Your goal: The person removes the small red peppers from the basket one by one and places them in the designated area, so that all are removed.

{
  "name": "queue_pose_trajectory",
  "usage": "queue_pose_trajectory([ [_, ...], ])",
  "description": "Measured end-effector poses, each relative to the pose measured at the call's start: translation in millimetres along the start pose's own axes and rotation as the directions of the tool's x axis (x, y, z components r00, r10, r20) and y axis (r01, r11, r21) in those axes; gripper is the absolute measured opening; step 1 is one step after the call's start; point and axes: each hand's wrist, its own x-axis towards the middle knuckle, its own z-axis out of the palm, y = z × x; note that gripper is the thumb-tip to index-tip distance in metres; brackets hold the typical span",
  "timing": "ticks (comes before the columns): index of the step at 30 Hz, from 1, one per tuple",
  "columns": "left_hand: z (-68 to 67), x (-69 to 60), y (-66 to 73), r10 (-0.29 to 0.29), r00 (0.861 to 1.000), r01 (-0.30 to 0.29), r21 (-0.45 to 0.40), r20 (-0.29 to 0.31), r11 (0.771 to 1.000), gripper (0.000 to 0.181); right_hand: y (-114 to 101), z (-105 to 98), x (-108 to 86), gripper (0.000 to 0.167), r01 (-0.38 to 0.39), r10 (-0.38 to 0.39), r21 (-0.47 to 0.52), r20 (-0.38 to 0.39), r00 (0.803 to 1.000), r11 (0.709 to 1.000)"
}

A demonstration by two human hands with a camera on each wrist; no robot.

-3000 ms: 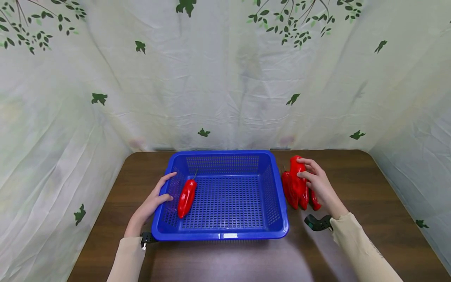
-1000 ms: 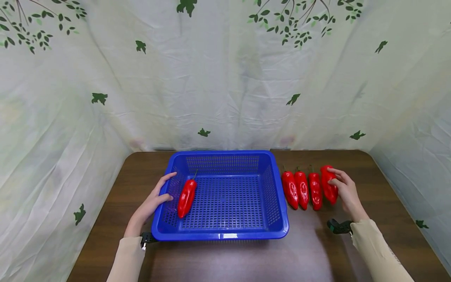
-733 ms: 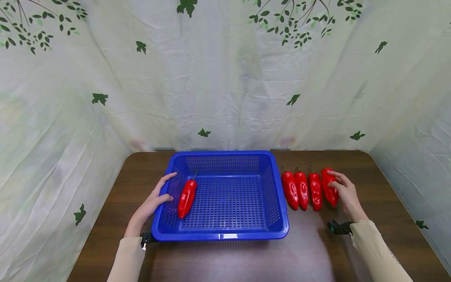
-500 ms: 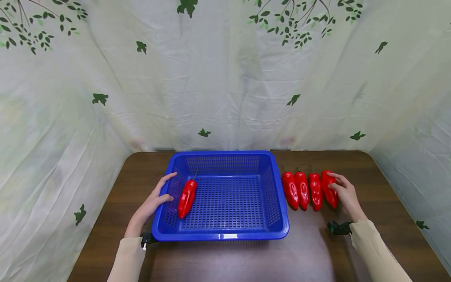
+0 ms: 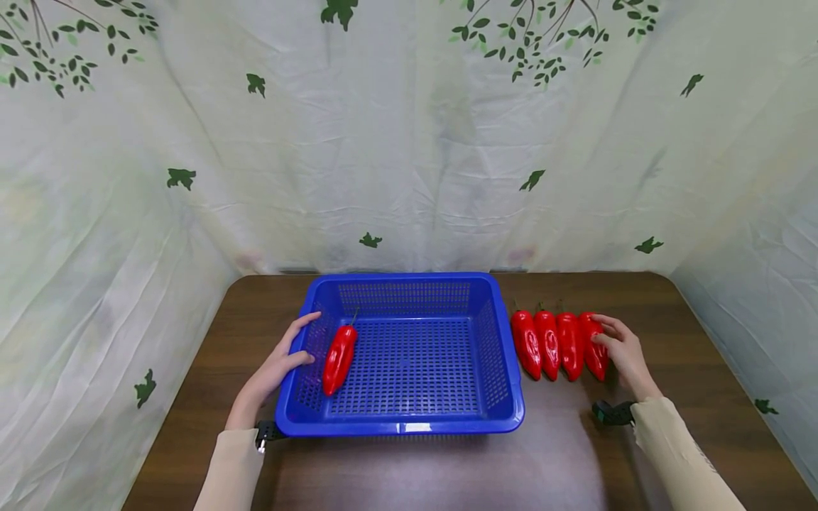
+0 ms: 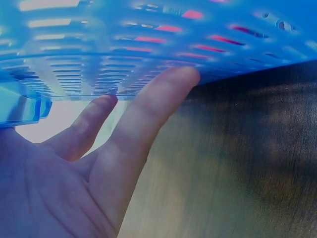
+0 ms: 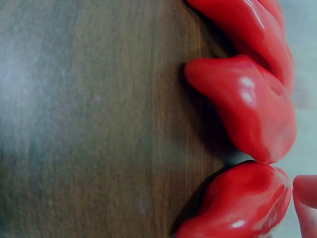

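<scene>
In the head view my left hand (image 5: 276, 365) rests at the left side of a blue plastic basket (image 5: 405, 427), its index finger and thumb stretched out at the rim. The left wrist view shows two extended fingers against the slotted wall. One red pepper (image 5: 339, 360) lies inside the basket. To its right, several red peppers stand in a row on the table, stems pointing away. My right hand (image 5: 625, 355) holds the rightmost red pepper (image 5: 593, 349) between thumb and fingers. That pepper touches its left neighbour (image 5: 569, 346). In the right wrist view only fingertips (image 7: 306, 191) show.
A brown wooden table (image 5: 415, 475) carries everything. Behind it hangs a pale curtain (image 5: 409, 177) with leaf prints, and the side curtains flank the table. The leftmost pepper of the row (image 5: 525, 344) lies close to the basket's right wall.
My right hand carried a pepper from above the row to its right end, lowered it and slid it left. The neighbouring pepper shifted left as well. The left hand and basket stayed put.
</scene>
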Motion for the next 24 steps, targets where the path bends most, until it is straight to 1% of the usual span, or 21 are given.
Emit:
queue_pose_trajectory([
  [3, -0.1, 0.1, 1.0, 0.006, 1.000, -0.006, -0.010, 0.008, 1.000, 0.070, -1, -1, -0.1, 0.048, 0.003, -0.003, 0.007, -0.023, 1.000, 1.000],
  [9, 0.6, 0.2, 3.1, 0.007, 1.000, -0.007, -0.014, 0.009, 1.000, 0.069, -7, -1, -0.6, 0.047, 0.016, -0.011, 0.076, -0.074, 0.997, 0.997],
  [13, 1.4, -0.5, 4.0, 0.011, 1.000, -0.010, -0.019, 0.012, 1.000, 0.070, -14, -1, -2.0, 0.046, 0.030, -0.024, 0.060, -0.096, 0.995, 0.998],
  [19, 1.5, -1.5, 4.5, 0.015, 1.000, -0.015, -0.030, 0.016, 0.999, 0.070, -34, 5, -6.2, 0.045, 0.070, -0.067, 0.032, -0.095, 0.993, 0.997],
  [24, 1.1, -2.1, 3.2, 0.010, 1.000, -0.010, -0.020, 0.015, 1.000, 0.070, -53, 15, -9.8, 0.044, 0.102, -0.099, 0.047, -0.063, 0.993, 0.994],
])
